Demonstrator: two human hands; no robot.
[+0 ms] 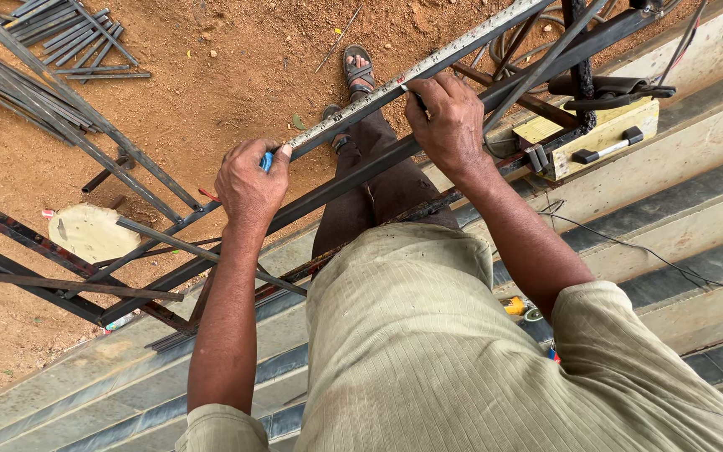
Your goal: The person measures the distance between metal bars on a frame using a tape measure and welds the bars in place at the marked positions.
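The left hand (250, 180) is closed around a blue tape-measure case (267, 161), and the right hand (448, 121) pinches the tape (428, 65) against a dark steel bar (361, 172). Tape and bar run diagonally from centre-left up to the upper right of the frame. No containers show; loose rods (77, 38) lie at upper left.

Steel measuring tape (428, 63): silver-grey, pulled out, lying diagonally along dark square metal bar (361, 172), blue case (267, 161) showing.

Reddish-brown dirt ground (211, 92) is seen at upper left, strewn with small stones. A bundle of short grey metal bars (77, 38) is laid on it near the top left corner, and a pale flat stone (87, 232) is set at left. Grey concrete steps (679, 209) are seen at right, crossed by a thin dark wire (629, 249)
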